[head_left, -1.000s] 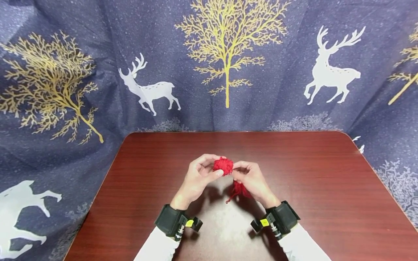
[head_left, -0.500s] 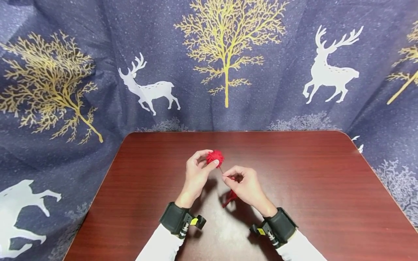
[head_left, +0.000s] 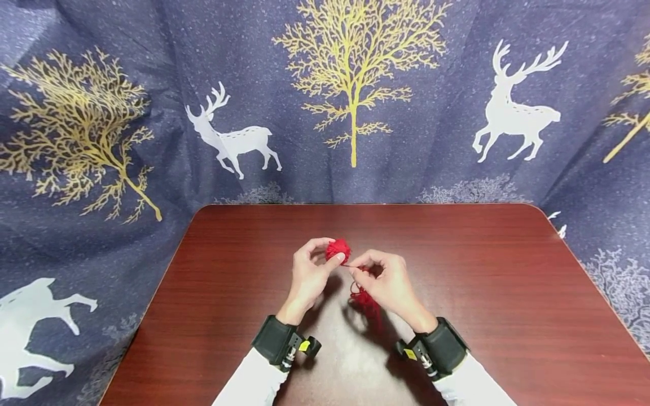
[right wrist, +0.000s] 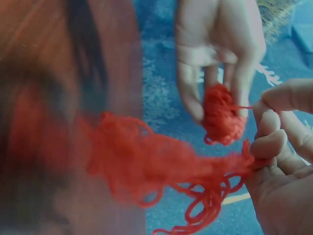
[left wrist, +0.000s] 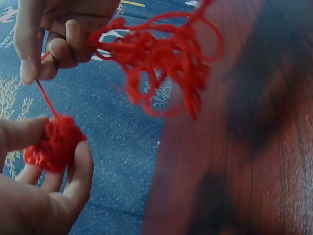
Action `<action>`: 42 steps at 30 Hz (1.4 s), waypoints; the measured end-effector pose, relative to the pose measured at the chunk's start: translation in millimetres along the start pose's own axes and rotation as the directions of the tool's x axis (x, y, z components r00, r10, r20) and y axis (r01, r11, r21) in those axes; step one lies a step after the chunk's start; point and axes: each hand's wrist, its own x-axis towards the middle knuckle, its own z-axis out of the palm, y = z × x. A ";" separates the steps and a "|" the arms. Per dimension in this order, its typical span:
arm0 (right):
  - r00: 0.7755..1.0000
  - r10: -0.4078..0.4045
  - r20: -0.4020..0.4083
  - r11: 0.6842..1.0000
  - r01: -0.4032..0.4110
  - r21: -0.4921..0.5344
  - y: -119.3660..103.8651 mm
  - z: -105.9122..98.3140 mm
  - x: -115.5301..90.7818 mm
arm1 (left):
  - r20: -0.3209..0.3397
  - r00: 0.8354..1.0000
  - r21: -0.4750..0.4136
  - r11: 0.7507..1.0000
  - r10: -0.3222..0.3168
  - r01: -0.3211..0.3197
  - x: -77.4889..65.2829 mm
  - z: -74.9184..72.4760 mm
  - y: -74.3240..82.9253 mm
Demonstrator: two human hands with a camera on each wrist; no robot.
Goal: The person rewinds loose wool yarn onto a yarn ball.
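Observation:
A small red ball of yarn (head_left: 338, 250) is held between the thumb and fingers of my left hand (head_left: 308, 280). From it a short taut strand (left wrist: 46, 99) runs to my right hand (head_left: 388, 283), whose thumb and index finger pinch it. Loose red loops of yarn (right wrist: 142, 159) hang in a tangled bunch from the curled lower fingers of that same hand. In the head view this loose bunch shows partly below the right hand. Both hands are raised over the table, the ball slightly farther from me than the loose yarn.
The brown wooden table (head_left: 244, 237) spreads out beneath both hands, with a bright glare near the middle. Behind it hangs a dark blue cloth (head_left: 325, 186) printed with white deer and golden trees. Each wrist wears a black strap with a small camera.
The ball shifted left and away, then slightly back, turning in the left hand. The right hand drew off from the ball, dipped and came up again, with the strand now stretched between them.

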 end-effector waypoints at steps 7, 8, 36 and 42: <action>0.987 0.160 -0.004 0.978 -0.158 0.139 -4.3 -21.0 16.0 | 0.259 0.963 0.067 0.996 -0.070 0.054 -2.1 -8.9 2.8; 0.984 0.178 -0.009 0.972 -0.175 0.158 -3.8 -23.2 17.8 | 0.297 0.951 0.074 0.995 -0.081 0.061 -2.3 -10.2 3.5; 0.920 0.392 0.004 0.838 -0.358 0.412 37.6 -11.2 18.8 | 0.403 0.863 -0.500 0.863 0.304 -0.071 -1.3 -13.1 15.0; 0.946 0.321 0.031 0.904 -0.317 0.286 32.8 -0.8 8.7 | 0.143 0.964 -0.554 0.825 0.223 -0.109 2.9 -3.9 15.9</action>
